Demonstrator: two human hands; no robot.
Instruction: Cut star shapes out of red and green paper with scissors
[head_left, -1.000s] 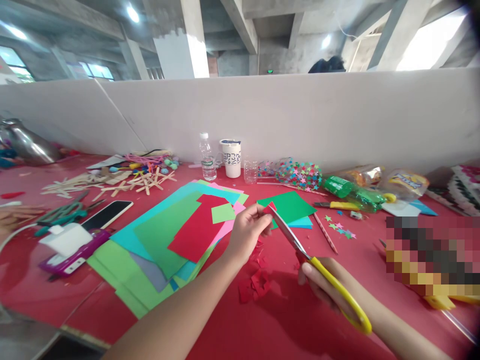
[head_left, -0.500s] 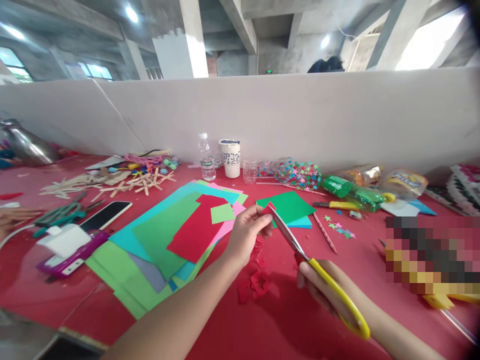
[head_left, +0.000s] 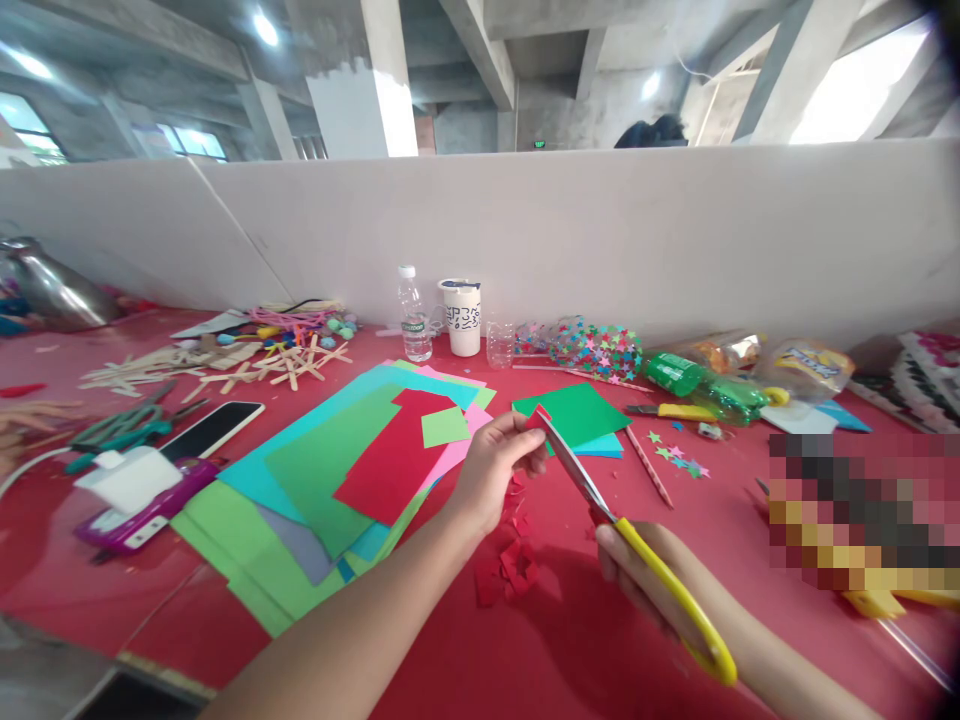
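Several scraps (head_left: 489, 582) lie nearby; left grip (head_left: 491, 465) pinches red paper (head_left: 538, 415), right grip (head_left: 634, 578) holds scissors (head_left: 585, 478).

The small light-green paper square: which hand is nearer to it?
Left. The left hand is just right of the square; the right hand, holding the scissors, is farther right.

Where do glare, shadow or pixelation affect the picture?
All in the head view: glare whites out the upper-right opening; soft shadow darkens the red table beside the right hand; pixelation masks an area far right; left hand and scissors look fairly sharp.
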